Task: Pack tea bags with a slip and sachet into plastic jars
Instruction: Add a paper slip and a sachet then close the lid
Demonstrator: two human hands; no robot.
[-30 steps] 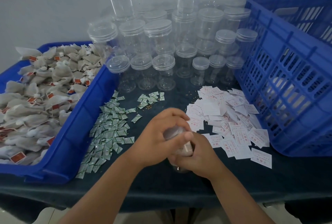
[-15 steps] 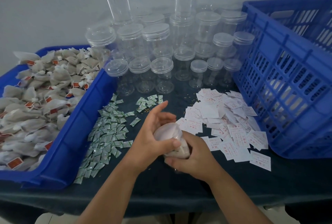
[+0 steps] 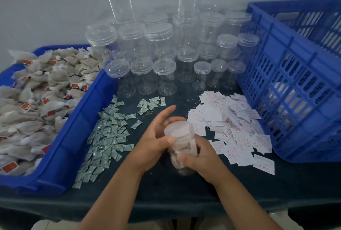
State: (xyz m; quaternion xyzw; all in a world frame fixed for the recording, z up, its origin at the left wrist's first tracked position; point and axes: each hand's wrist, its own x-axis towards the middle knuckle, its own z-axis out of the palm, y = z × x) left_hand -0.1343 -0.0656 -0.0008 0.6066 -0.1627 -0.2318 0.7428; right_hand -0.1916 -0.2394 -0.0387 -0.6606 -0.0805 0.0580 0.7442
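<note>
We hold filled jar [image 3: 185, 149] at near centre of tabletop [image 3: 166, 191]. Our right hand [image 3: 202, 162]: fingers wrapped round jar body. Our left hand [image 3: 154, 137]: thumb and fingers pinch lid [image 3: 178, 129], index raised. Sachets [image 3: 105, 137] left of jar, slips [image 3: 230, 126] right.

The left hand [image 3: 153, 141] and the right hand [image 3: 201, 156] are seen bare, uncovered to the fingertips. A short, plainly trimmed nail is shown on the left thumb [image 3: 170, 139] and on the right thumb [image 3: 181, 160], though the fingers are slightly blurred. The left forearm [image 3: 114, 198] and the right forearm [image 3: 245, 200] are likewise left bare from the wrists to beyond the near edge of the bench [image 3: 175, 192], where they are cut off. Clothing cannot be made out.
</note>
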